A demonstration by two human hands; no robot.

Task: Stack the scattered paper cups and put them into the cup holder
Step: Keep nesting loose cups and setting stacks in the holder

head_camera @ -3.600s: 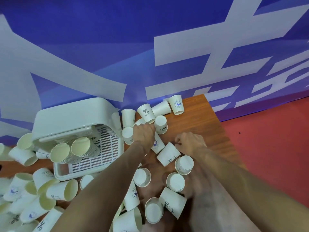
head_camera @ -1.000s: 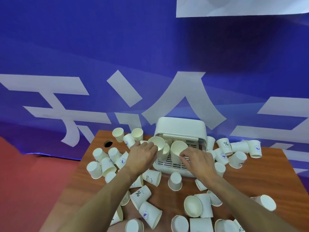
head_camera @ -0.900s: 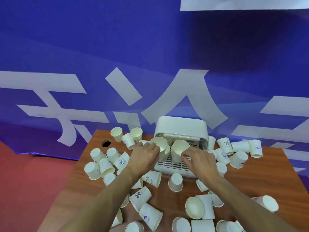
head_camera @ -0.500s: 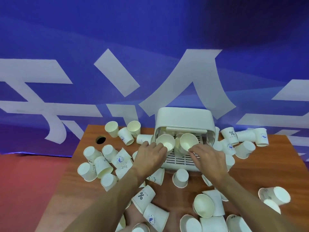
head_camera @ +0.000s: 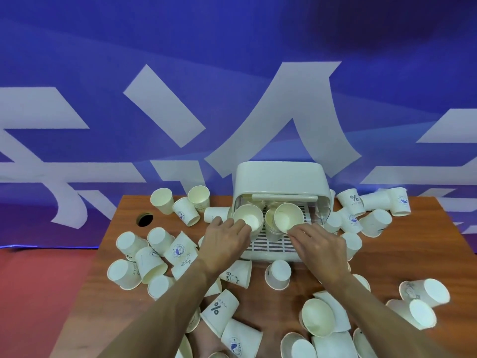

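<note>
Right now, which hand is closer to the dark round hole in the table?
Left. The left hand, at the left cup stack, is right of the hole; the right hand is farther right, by the cup holder.

The holder [head_camera: 281,179] stands at the back middle of the table [head_camera: 402,257], close before the banner [head_camera: 232,99]. Two stacks lie in it side by side, mouths toward the front: the left stack [head_camera: 249,218] and the right stack [head_camera: 287,217]. The left hand [head_camera: 224,244] is at the left stack's left side. The right hand [head_camera: 320,246] is before the right stack, fingers [head_camera: 294,231] touching its lower rim. Loose cups [head_camera: 152,257] lie left, right and in front of the holder. A hole [head_camera: 145,219] is near the table's back left corner.
</note>
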